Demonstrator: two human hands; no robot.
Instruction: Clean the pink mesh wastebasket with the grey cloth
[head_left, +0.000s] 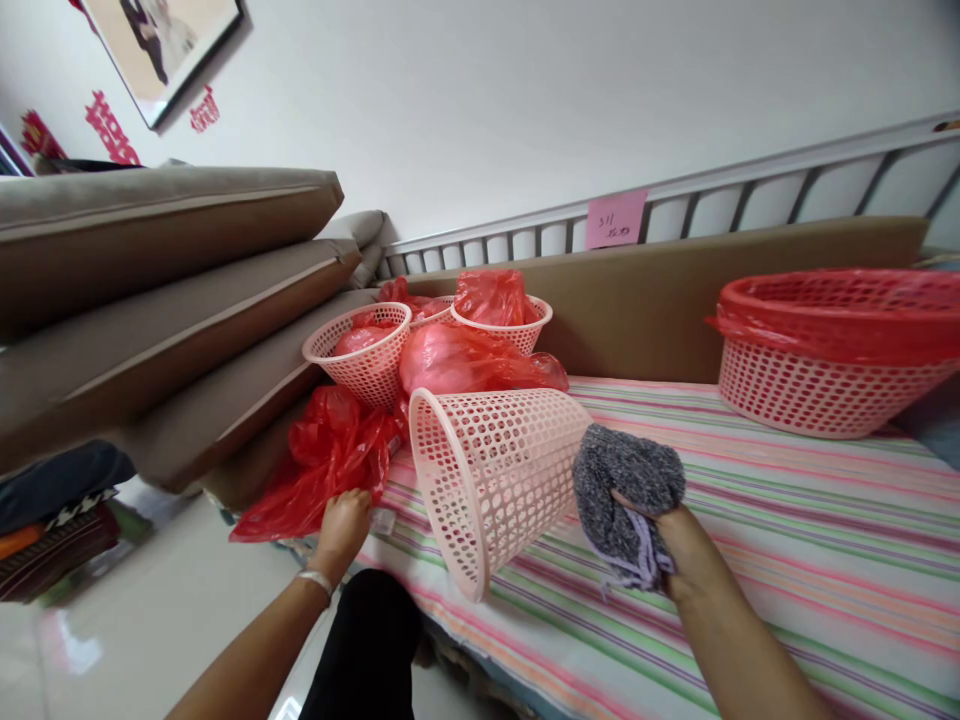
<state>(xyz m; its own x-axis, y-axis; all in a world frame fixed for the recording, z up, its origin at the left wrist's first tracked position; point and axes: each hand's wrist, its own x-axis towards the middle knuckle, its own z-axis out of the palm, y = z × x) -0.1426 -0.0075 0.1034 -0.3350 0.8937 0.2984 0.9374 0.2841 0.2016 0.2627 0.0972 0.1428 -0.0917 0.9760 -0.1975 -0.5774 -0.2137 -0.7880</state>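
My left hand is closed on the lower edge of a crumpled red plastic bag at the front of the striped sheet. In my right hand is a bunched grey knitted cloth with purple strings hanging from it. A pink perforated plastic basket lies on its side between my hands, its mouth turned left toward me. The grey cloth is against the basket's base. Behind it rests a filled red plastic bag.
Several pink baskets, including one at left, stand behind with red bags inside. A wide pink basket lined with red plastic stands at right. Stacked cushions are at left. A pink note hangs on the rail.
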